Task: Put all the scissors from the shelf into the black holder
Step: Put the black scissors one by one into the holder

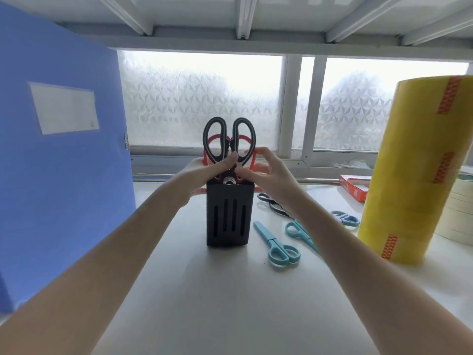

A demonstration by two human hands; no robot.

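The black slotted holder stands upright in the middle of the white shelf. Black-handled scissors stick out of it handles up, with red-handled scissors behind them. My left hand grips the black scissors' handles from the left. My right hand pinches them from the right, just above the holder's rim. On the shelf to the right lie a teal pair, a second teal pair partly under my right forearm, a small blue pair and a black pair.
A blue folder stands upright at the left. A tall stack of yellow tape rolls and cream tape rolls fill the right side. A red box lies at the back right. A frosted window is behind, shelf bars overhead.
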